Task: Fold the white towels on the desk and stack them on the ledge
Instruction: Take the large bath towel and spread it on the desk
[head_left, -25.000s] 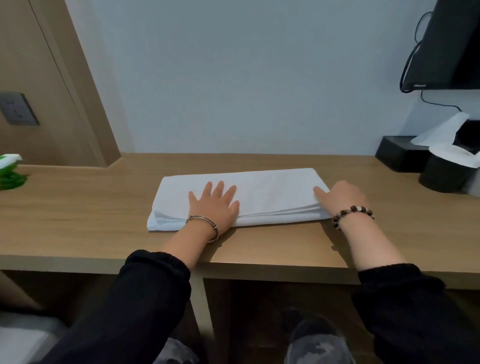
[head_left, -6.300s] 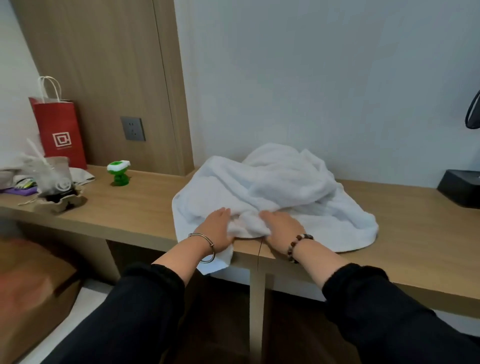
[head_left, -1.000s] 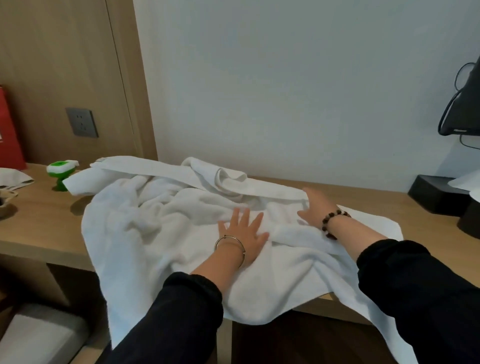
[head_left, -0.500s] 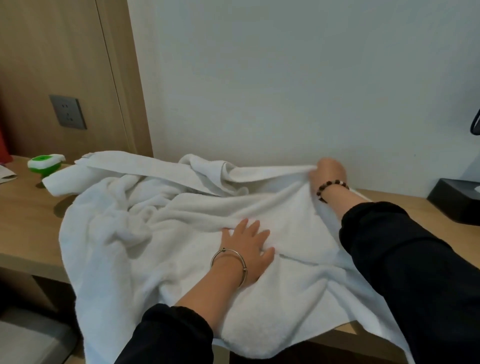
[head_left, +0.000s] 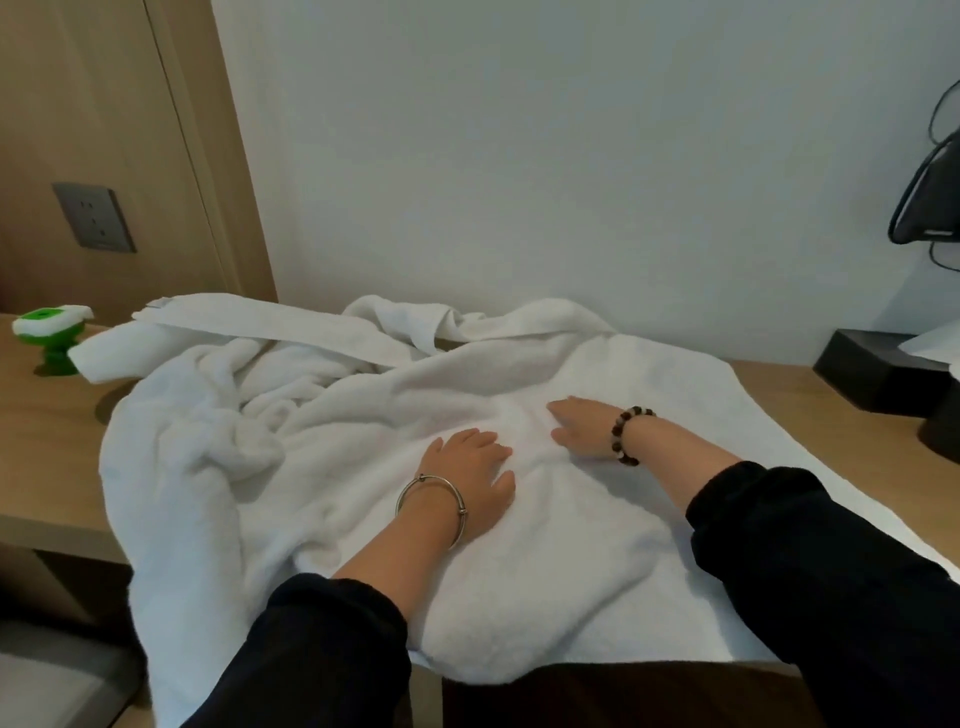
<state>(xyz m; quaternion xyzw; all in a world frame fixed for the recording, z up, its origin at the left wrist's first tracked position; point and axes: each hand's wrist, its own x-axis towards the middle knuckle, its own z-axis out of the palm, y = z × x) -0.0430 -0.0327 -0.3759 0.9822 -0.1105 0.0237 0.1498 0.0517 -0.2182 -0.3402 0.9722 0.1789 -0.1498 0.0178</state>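
A large white towel (head_left: 322, 447) lies rumpled and spread across the wooden desk (head_left: 47, 447), its front and left parts hanging over the desk's edge. A flat hemmed band of it runs along the back left. My left hand (head_left: 467, 473), with a metal bangle at the wrist, rests palm down on the middle of the towel. My right hand (head_left: 582, 426), with a bead bracelet, lies flat on the towel just right of the left hand, fingers pointing left. Neither hand grips the cloth.
A small green and white object (head_left: 49, 332) stands on the desk at the far left. A black box (head_left: 878, 374) with white tissue sits at the right, under a dark screen with cables (head_left: 935, 192). A wall socket (head_left: 93, 218) is on the wood panel.
My right hand has let go of the towel's far edge by the wall and come back down onto the middle, beside my left hand. The right part of the towel now lies flatter.
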